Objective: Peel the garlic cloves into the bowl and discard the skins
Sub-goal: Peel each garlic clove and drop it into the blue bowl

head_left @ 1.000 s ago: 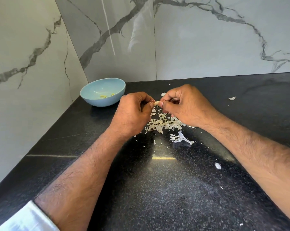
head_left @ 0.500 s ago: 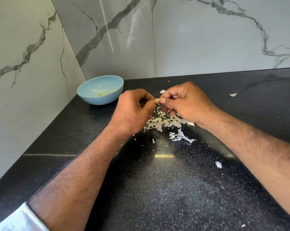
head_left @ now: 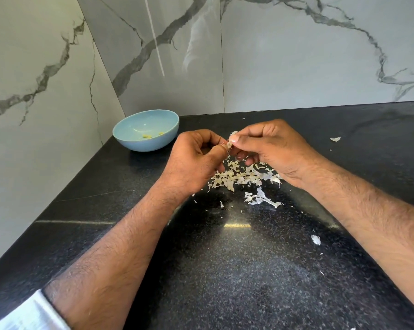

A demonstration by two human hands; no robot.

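No text, label, brand, number or sign is showing legibly anywhere in the head view.

The counter [head_left: 248, 270] is polished black speckled stone, glossy with reflections. Behind it, the wall [head_left: 296, 55] is smooth veined marble. The bowl [head_left: 139, 145] looks glazed ceramic; the skins [head_left: 239, 177] papery, dry.

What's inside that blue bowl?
The blue bowl holds a few small yellowish pieces, probably peeled garlic. Its near wall hides the nearest part of the inside.
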